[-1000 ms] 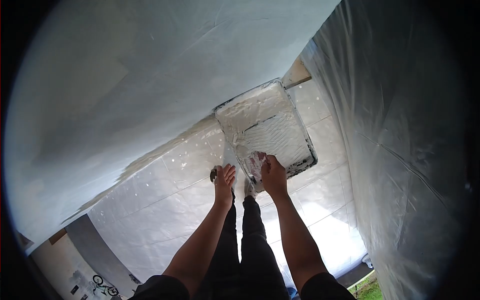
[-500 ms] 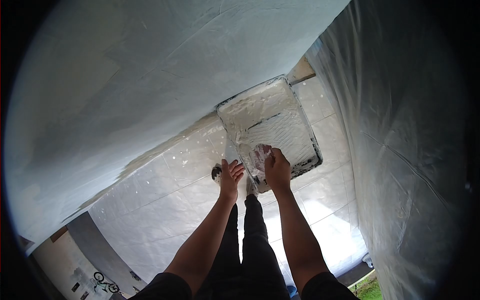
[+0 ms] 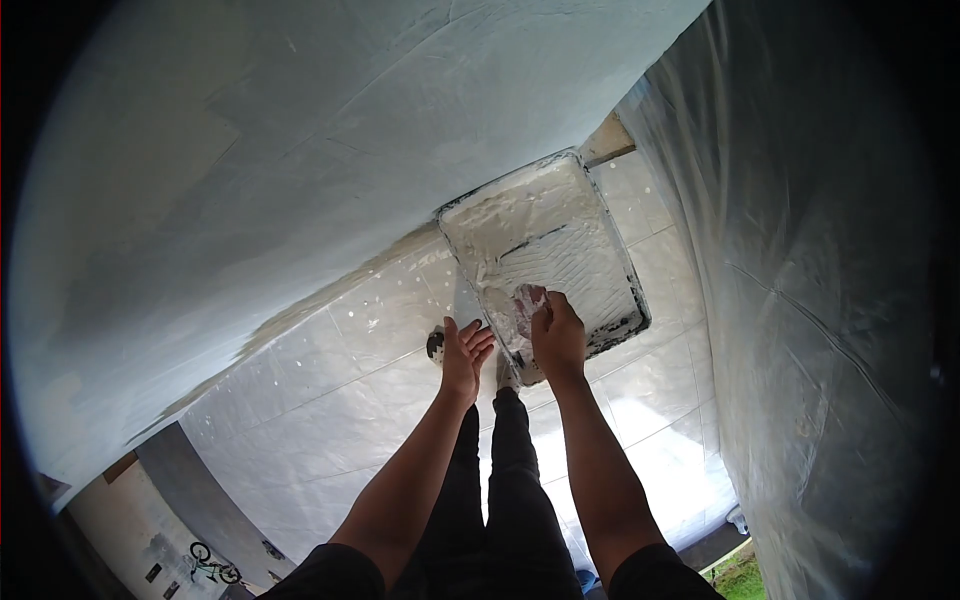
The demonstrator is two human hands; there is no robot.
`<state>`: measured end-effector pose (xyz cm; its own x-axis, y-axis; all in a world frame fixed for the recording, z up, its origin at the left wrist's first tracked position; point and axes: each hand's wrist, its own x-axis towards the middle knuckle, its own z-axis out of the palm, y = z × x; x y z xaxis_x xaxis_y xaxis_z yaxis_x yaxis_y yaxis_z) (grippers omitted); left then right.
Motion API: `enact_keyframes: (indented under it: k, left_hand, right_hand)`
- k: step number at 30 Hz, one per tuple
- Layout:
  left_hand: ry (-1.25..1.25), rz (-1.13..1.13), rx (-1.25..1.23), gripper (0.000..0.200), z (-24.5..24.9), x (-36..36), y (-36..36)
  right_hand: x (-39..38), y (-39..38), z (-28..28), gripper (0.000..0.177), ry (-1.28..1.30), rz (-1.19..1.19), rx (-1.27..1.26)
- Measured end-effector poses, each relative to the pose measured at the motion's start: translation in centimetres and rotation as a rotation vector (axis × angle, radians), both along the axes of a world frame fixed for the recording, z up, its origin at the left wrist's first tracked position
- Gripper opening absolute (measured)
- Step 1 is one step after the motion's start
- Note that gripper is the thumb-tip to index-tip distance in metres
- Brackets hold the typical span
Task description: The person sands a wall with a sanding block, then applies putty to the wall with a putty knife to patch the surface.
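Observation:
A dark-edged tray [image 3: 560, 245] coated with thick off-white paint or plaster lies on the floor beside the wall, with a ridged pattern in its coating. My right hand [image 3: 558, 335] is closed on a paint-smeared, reddish scraper-like piece [image 3: 526, 308] over the tray's near left part. Left of the tray, my left hand [image 3: 467, 350] is raised with its fingers apart and holds nothing. Its fingertips are near the tray's left edge.
A pale wall [image 3: 330, 150] rises on the left. Plastic sheeting [image 3: 790, 300] hangs on the right. White spots mark the tiled floor [image 3: 340, 400]. My shoes are beside the tray, and a small bicycle [image 3: 214, 566] stands at the lower left.
The view has shifted slightly. The piece in my right hand has turned a little and sits slightly higher over the tray. My left hand keeps nearly the same pose.

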<state>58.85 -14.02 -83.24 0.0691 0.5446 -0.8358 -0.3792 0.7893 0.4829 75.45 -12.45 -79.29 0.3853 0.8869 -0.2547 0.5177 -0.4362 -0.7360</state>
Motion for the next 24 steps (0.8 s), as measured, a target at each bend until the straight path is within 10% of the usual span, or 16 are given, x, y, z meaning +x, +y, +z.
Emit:
enact_keyframes:
  k: [24]
  left_hand:
    - [-0.021,-0.003,-0.024,0.101,-0.2,-0.1,0.3]
  right_hand:
    - [0.0,-0.3,-1.0,0.027,-0.014,0.189,-0.210]
